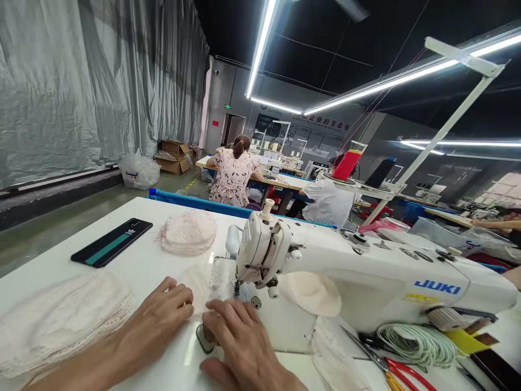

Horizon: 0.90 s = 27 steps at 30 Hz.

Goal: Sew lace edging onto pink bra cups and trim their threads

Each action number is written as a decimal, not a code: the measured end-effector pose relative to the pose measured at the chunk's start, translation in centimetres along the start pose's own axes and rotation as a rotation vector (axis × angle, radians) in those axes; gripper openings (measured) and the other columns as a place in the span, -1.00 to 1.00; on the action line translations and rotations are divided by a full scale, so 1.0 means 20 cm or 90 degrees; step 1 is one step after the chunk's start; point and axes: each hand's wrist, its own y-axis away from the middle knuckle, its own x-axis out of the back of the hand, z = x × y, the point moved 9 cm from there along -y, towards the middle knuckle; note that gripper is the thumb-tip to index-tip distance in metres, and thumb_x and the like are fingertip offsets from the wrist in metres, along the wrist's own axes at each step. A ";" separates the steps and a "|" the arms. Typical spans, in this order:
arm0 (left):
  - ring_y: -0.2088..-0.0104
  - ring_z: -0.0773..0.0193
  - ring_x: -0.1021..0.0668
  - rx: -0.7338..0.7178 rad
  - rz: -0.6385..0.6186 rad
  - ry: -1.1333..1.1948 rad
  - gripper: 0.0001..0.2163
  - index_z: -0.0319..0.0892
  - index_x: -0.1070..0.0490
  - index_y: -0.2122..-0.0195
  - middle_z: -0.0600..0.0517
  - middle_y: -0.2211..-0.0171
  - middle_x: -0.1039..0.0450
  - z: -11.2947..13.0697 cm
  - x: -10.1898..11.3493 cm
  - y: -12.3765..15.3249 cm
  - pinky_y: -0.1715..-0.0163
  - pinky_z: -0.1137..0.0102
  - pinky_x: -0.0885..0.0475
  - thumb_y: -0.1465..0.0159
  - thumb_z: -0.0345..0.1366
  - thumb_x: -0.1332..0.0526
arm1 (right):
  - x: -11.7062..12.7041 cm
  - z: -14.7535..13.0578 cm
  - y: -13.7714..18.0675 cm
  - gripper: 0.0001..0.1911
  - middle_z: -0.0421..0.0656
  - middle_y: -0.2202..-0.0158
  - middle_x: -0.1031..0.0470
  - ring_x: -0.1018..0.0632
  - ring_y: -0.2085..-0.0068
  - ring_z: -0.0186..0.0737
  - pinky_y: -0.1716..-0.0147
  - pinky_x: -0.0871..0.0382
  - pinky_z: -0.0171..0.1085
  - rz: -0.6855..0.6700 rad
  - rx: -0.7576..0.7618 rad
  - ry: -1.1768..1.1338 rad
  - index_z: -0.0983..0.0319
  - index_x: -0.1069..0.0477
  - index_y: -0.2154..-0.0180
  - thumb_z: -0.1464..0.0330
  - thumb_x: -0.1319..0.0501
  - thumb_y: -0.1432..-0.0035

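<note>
A white JUKI sewing machine (366, 271) stands on the white table (134, 260). My left hand (158, 320) lies with its fingers curled down on a pale lace cup piece (199, 285) just left of the needle. My right hand (240, 336) presses flat on the same piece in front of the presser foot, fingers together. A stack of lace cups (57, 320) lies by my left forearm. Another finished pile (188, 232) sits further back.
A black phone (112, 242) lies at the table's left. A cream foam cup (313, 293) rests under the machine arm. Red-handled scissors (391, 366) and a coil of white cord (419, 339) are at the right. Two people sit at tables behind.
</note>
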 end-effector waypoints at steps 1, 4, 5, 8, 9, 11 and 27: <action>0.49 0.31 -0.36 0.000 0.017 0.011 -0.64 -0.16 -0.37 0.48 0.08 0.45 -0.41 0.04 0.02 0.03 0.30 0.32 -0.15 -0.28 -0.60 0.11 | -0.03 -0.01 -0.03 -0.53 0.01 0.00 -0.38 -0.40 0.08 -0.03 0.16 -0.31 -0.09 -0.011 -0.016 0.003 0.27 -0.27 -0.01 0.15 -0.20 -0.13; 0.49 0.31 -0.36 0.031 0.000 0.091 -0.65 -0.15 -0.36 0.50 0.10 0.48 -0.40 0.13 0.08 0.13 0.30 0.35 -0.18 -0.28 -0.57 0.11 | -0.10 -0.06 -0.07 -0.82 -0.09 0.22 -0.49 -0.44 0.19 -0.13 0.15 -0.25 -0.10 -0.085 -0.038 -0.030 0.24 -0.39 0.18 0.34 -0.19 -0.14; 0.47 0.31 -0.37 0.064 -0.038 0.133 -0.67 -0.14 -0.37 0.49 0.11 0.48 -0.40 0.15 0.09 0.18 0.31 0.37 -0.19 -0.29 -0.54 0.09 | -0.11 -0.08 -0.07 -0.92 -0.14 0.32 -0.50 -0.45 0.26 -0.20 0.16 -0.26 -0.15 -0.124 -0.038 -0.079 0.24 -0.41 0.27 0.42 -0.17 -0.15; 0.37 0.28 -0.44 0.257 -0.180 0.281 -0.84 -0.10 -0.42 0.40 0.13 0.44 -0.43 0.17 0.08 0.37 0.35 0.46 -0.25 -0.24 -0.39 -0.07 | -0.10 -0.15 0.00 -0.95 -0.21 0.40 -0.50 -0.47 0.38 -0.35 0.30 -0.30 -0.37 -0.270 -0.073 -0.362 0.26 -0.43 0.29 0.43 -0.23 -0.14; 0.36 0.27 -0.45 0.339 -0.220 0.337 -0.91 -0.10 -0.43 0.39 0.14 0.44 -0.44 0.18 0.08 0.44 0.36 0.49 -0.27 -0.19 -0.33 -0.15 | -0.09 -0.18 0.05 -0.89 -0.22 0.42 -0.49 -0.47 0.40 -0.37 0.37 -0.31 -0.42 -0.331 -0.108 -0.469 0.27 -0.44 0.26 0.40 -0.26 -0.12; 0.39 0.27 -0.44 0.465 -0.274 0.458 -0.91 -0.11 -0.45 0.43 0.16 0.47 -0.42 0.23 0.06 0.57 0.39 0.51 -0.28 -0.07 -0.23 -0.26 | -0.07 -0.23 0.16 -0.85 -0.22 0.42 -0.47 -0.47 0.40 -0.40 0.39 -0.34 -0.47 -0.431 -0.197 -0.671 0.30 -0.43 0.22 0.40 -0.25 -0.12; 0.56 0.40 -0.28 0.595 -0.449 0.979 -0.56 -0.27 -0.50 0.52 0.10 0.61 -0.33 0.77 -0.30 0.78 0.54 0.51 -0.16 0.07 0.09 -0.38 | -0.14 -0.53 0.77 -0.71 -0.23 0.43 -0.44 -0.41 0.45 -0.45 0.39 -0.31 -0.50 -0.382 -0.319 -0.946 0.35 -0.49 0.31 0.25 -0.34 0.01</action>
